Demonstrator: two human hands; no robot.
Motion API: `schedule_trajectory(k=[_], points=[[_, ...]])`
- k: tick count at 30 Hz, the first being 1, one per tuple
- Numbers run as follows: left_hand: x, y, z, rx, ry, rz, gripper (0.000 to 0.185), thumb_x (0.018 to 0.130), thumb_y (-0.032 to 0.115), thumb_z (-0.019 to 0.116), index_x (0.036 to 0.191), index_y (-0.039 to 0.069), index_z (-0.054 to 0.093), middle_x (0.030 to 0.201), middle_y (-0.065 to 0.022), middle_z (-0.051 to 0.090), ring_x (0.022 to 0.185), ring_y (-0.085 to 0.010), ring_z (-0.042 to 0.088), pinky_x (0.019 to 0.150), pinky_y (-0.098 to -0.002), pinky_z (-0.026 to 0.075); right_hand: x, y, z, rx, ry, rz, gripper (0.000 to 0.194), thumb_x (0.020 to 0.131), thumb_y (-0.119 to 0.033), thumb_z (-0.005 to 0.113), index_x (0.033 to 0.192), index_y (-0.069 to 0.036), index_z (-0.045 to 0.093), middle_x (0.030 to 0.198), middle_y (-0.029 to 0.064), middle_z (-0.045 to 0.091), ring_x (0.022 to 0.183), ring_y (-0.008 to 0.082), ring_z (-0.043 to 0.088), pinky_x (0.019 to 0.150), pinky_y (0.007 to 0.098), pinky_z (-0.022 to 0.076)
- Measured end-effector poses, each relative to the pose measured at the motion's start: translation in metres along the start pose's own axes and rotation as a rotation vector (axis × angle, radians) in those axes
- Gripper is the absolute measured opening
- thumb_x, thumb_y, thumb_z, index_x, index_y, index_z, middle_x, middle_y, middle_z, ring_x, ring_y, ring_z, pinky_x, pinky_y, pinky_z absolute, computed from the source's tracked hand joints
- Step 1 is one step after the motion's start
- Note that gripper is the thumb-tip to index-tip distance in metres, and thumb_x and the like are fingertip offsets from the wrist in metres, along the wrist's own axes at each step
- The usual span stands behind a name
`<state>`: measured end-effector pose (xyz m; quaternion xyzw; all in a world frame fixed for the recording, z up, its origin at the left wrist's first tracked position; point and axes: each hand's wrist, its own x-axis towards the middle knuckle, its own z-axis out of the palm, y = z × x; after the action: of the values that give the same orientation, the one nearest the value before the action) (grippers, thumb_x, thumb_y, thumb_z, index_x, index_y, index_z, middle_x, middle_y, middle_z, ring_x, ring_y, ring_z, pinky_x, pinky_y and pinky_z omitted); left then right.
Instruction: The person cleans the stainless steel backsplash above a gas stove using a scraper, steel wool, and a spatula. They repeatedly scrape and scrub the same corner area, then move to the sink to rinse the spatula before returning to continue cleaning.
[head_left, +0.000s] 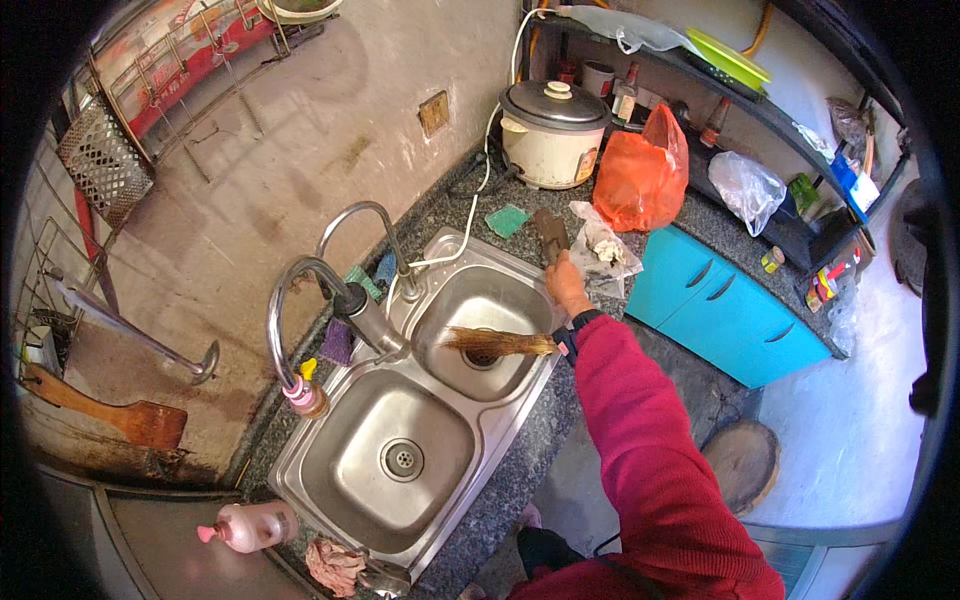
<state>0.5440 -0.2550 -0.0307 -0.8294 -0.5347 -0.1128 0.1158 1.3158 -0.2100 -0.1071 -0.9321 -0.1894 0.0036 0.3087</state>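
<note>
My right hand (566, 283) reaches over the counter behind the sink's right corner, its fingers around the near end of a dark brown flat block (550, 231). What the block is made of cannot be told. My left hand is out of view. Below the right wrist, a straw brush (499, 342) juts across the far basin (450, 307) above its drain; its other end is hidden by the wrist. The steel double sink's near basin (352, 457) has a drain strainer in it. Beside the block lie a green scouring pad (508, 220) and a crumpled clear plastic bag (611, 259).
A gooseneck faucet (277, 322) and a thinner tap (352, 206) arch over the sink's wall side. A rice cooker (553, 142) and an orange plastic bag (641, 176) stand behind my hand. A pink bottle (255, 526) and a crumpled cloth (335, 568) lie by the near end.
</note>
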Motion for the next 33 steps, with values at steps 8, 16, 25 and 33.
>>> schedule_trajectory(k=[8,16,25,33], points=[[-0.009,-0.014,-0.001,-0.101,-0.268,-0.18,0.027,0.083,0.029,0.054,0.1,0.008,0.058,0.091,-0.0157,0.053,0.087,-0.0353,0.049,0.077,-0.0477,0.038,-0.1,-0.032,-0.063,0.693,0.069,-0.143,0.03,0.095,-0.029,0.046,0.094,0.0,0.054,0.059,0.0041,0.05,0.053,0.0111,0.048,0.047,0.0274,0.0381],[-0.008,-0.025,0.0,-0.219,-0.253,-0.133,0.026,0.087,0.028,0.05,0.098,0.007,0.06,0.088,-0.0163,0.055,0.084,-0.0363,0.049,0.078,-0.047,0.039,-0.225,-0.066,-0.067,0.919,-0.077,-0.105,0.034,0.091,-0.019,0.055,0.12,-0.002,0.048,0.071,-0.0017,0.052,0.054,0.0069,0.048,0.049,0.0213,0.0412],[-0.026,-0.085,0.021,-0.438,-0.498,0.031,0.03,0.089,0.031,0.049,0.104,0.008,0.06,0.098,-0.0173,0.056,0.09,-0.039,0.049,0.084,-0.0494,0.037,-0.349,-0.098,-0.098,1.12,-0.249,0.019,0.033,0.093,-0.021,0.05,0.121,-0.005,0.045,0.07,-0.0011,0.049,0.053,0.0077,0.048,0.044,0.0212,0.0399],[-0.049,-0.156,-0.011,-0.65,-0.36,0.168,0.018,0.088,0.018,0.055,0.097,0.003,0.061,0.097,-0.015,0.058,0.093,-0.0329,0.052,0.079,-0.0414,0.042,-0.502,-0.13,-0.138,1.324,-0.506,0.094,0.026,0.096,-0.024,0.045,0.113,-0.004,0.048,0.072,0.0006,0.052,0.055,0.0077,0.049,0.045,0.0222,0.042]])
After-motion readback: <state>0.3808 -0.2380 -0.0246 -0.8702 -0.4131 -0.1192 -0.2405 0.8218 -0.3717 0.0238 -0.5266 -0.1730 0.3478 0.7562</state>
